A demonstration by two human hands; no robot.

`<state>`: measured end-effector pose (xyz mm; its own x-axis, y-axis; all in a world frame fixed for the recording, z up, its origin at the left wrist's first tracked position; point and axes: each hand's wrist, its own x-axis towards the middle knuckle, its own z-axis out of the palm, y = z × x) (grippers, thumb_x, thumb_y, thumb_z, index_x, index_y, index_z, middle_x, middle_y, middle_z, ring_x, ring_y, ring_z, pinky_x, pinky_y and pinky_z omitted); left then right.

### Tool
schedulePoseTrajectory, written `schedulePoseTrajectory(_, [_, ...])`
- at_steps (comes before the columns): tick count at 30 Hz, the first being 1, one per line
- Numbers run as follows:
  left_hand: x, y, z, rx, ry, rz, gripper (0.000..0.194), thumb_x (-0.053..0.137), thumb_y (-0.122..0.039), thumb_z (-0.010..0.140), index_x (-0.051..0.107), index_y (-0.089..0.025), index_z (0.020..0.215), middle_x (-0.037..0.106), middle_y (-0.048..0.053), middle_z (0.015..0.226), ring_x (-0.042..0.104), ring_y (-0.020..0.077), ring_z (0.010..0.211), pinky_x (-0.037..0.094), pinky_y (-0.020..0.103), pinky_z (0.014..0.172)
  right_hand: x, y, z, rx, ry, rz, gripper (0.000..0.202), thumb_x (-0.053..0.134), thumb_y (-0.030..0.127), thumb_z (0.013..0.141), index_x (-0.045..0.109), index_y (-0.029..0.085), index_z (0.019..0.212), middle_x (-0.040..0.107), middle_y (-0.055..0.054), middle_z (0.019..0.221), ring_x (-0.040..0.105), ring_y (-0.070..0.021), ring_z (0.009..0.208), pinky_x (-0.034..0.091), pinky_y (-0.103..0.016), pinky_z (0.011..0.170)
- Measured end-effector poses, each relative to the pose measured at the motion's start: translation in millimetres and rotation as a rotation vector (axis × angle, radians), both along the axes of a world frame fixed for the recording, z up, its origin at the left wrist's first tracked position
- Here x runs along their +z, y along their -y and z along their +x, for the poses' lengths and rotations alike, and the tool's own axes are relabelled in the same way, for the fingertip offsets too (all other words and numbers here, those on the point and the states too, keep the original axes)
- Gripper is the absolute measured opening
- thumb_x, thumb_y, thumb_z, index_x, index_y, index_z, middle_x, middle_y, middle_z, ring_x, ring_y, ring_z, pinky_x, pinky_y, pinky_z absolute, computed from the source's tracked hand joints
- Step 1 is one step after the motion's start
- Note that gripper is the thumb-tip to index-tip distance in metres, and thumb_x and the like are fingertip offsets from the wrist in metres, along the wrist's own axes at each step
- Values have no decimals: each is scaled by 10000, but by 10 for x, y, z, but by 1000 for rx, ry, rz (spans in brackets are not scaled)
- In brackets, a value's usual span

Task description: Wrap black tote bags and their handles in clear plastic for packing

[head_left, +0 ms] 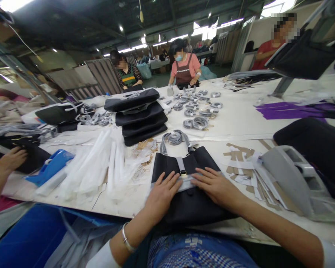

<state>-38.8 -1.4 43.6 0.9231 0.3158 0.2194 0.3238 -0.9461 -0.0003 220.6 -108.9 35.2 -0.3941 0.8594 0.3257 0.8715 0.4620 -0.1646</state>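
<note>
A black bag [195, 208] lies at the table's front edge, with a wrapped grey handle curving away from its far side. My left hand [163, 191] rests flat on the bag's left part, its fingers apart. On the right part lies my right hand [216, 186], also with spread fingers. Between the fingertips, a strip of clear wrapping [186, 183] crosses the bag below a small gold buckle [183, 172]. A coiled grey strap [175, 137] sits just beyond the bag, inside the handle's curve.
Stacked black bags [145, 123] stand behind white plastic rolls [86, 163]. Several coiled straps [199, 123] lie farther back. Card strips [257, 171] and a grey dispenser [298, 182] are at right. Another person's hand [12, 159] is at far left; people work across the table.
</note>
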Motion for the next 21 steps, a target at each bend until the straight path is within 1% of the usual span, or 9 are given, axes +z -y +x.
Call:
schedulePoseTrajectory(3, [-131, 14, 12, 26, -108, -90, 509, 470, -384, 989, 401, -216, 1465, 434, 106, 1522, 372, 268, 1425, 285, 557, 1173, -65, 19, -56, -12, 67, -152, 531, 628, 363, 907, 515, 239, 1410, 477, -115, 1487, 421, -335, 1377, 346, -597, 1112])
schedulePoseTrajectory(5, [-175, 37, 5, 35, -110, -110, 621, 472, -524, 960, 362, -217, 1489, 373, 111, 1558, 304, 278, 1458, 228, 571, 1191, -120, 46, -73, -35, 72, -136, 622, 636, 424, 900, 439, 260, 1466, 373, -113, 1554, 354, -342, 1416, 304, -611, 1129])
schedulePoseTrajectory(7, [-176, 71, 1, 48, -99, -123, 641, 449, -565, 955, 358, -225, 1491, 356, 104, 1568, 278, 271, 1469, 206, 566, 1199, -195, 66, -72, -49, 52, -91, 656, 635, 444, 898, 404, 271, 1487, 378, -115, 1551, 370, -339, 1408, 304, -609, 1127])
schedulePoseTrajectory(11, [-30, 138, -15, 52, -55, -199, 601, 440, -588, 950, 441, -241, 1441, 389, 94, 1552, 300, 260, 1461, 227, 547, 1197, -294, 43, -36, -16, 37, -53, 602, 609, 475, 910, 441, 312, 1464, 509, -87, 1464, 490, -323, 1327, 371, -598, 1091])
schedulePoseTrajectory(14, [176, 60, -100, 51, 104, -303, 428, 432, -470, 996, 530, -278, 1366, 483, 57, 1493, 421, 205, 1395, 294, 458, 1188, -192, -19, -29, 0, 26, 14, 532, 566, 426, 941, 448, 349, 1454, 507, -54, 1467, 491, -315, 1328, 430, -585, 1056])
schedulePoseTrajectory(15, [236, -25, -152, 99, 198, -328, 382, 434, -415, 1006, 551, -278, 1343, 537, 50, 1446, 481, 184, 1346, 334, 415, 1170, -127, -42, -39, 5, 5, 44, 525, 559, 403, 946, 448, 349, 1456, 505, -51, 1468, 499, -311, 1323, 444, -575, 1052])
schedulePoseTrajectory(17, [312, -309, -287, 299, 391, -346, 334, 447, -329, 1005, 589, -257, 1299, 630, 47, 1333, 577, 160, 1235, 422, 340, 1102, 12, -90, -81, 9, -54, 106, 506, 551, 356, 946, 467, 341, 1445, 521, -47, 1455, 526, -298, 1299, 461, -545, 1058])
schedulePoseTrajectory(19, [314, -728, -431, 540, 492, -337, 298, 462, -272, 989, 633, -224, 1228, 669, 51, 1266, 619, 166, 1164, 487, 306, 1019, 125, -140, -144, 15, -101, 159, 463, 543, 318, 943, 517, 341, 1405, 560, -38, 1418, 565, -284, 1261, 483, -514, 1054])
schedulePoseTrajectory(21, [260, -1202, -532, 644, 478, -335, 284, 467, -195, 963, 662, -179, 1170, 705, 79, 1183, 657, 192, 1085, 526, 324, 950, 191, -188, -211, 21, -122, 201, 423, 533, 291, 940, 564, 335, 1359, 595, -36, 1380, 602, -276, 1217, 520, -488, 1025])
